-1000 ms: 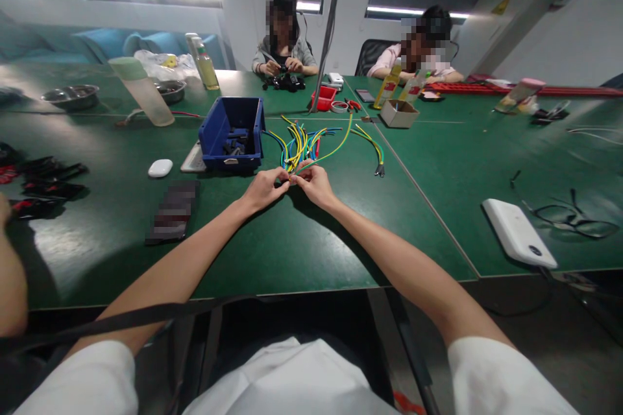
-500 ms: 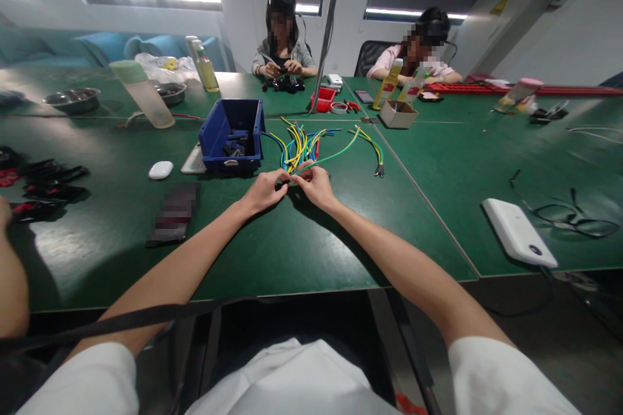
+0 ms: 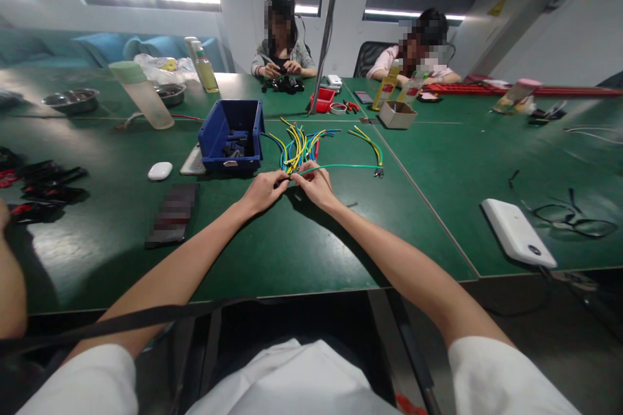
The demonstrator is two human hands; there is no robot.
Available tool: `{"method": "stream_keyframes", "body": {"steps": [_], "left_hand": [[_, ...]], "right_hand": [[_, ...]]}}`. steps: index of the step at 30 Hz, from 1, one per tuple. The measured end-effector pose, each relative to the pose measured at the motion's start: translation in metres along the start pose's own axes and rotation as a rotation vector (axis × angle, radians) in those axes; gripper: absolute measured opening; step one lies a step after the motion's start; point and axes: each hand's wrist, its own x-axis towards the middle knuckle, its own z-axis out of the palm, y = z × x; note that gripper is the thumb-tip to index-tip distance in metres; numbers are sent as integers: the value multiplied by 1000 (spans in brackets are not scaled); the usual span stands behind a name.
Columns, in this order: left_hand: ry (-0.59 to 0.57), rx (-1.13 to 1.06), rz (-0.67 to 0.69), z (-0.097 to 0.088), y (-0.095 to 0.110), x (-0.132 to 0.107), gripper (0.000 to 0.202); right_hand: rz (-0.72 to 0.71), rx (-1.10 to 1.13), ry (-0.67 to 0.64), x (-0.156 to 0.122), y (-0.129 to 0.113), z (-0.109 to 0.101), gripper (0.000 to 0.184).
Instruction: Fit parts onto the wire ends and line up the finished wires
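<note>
Fingertip to fingertip, my left hand (image 3: 265,191) and my right hand (image 3: 316,187) meet just above the table, both closed in a pinch. Between the fingers of my right hand runs a green wire (image 3: 348,166), its free length stretching out to the right. A small dark piece at the wire's near end is pinched by my left hand; the fingers mostly hide it. Right behind the hands lies a pile of yellow, blue and green wires (image 3: 296,146). A smaller group of wires (image 3: 372,143) with dark ends rests to its right.
Left of the pile stands a blue bin (image 3: 214,155) holding dark parts. A phone (image 3: 174,215), a white case (image 3: 160,171), a white power bank (image 3: 518,233) and glasses (image 3: 574,219) lie nearer me. Two people sit across the table, behind bottles and a small box (image 3: 398,118).
The green wire's free end has swung down and right, from pointing up beside the smaller group to lying nearly level near that group's dark ends. My hands stay almost in place.
</note>
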Motion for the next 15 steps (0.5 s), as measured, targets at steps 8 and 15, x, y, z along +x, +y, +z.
{"method": "stream_keyframes", "body": {"steps": [8, 15], "left_hand": [[-3, -31, 23, -1, 1, 0, 23], [-7, -33, 27, -2, 3, 1, 22]], "right_hand": [[-14, 0, 4, 1, 4, 0, 23], [-3, 10, -18, 1, 1, -1, 26]]}}
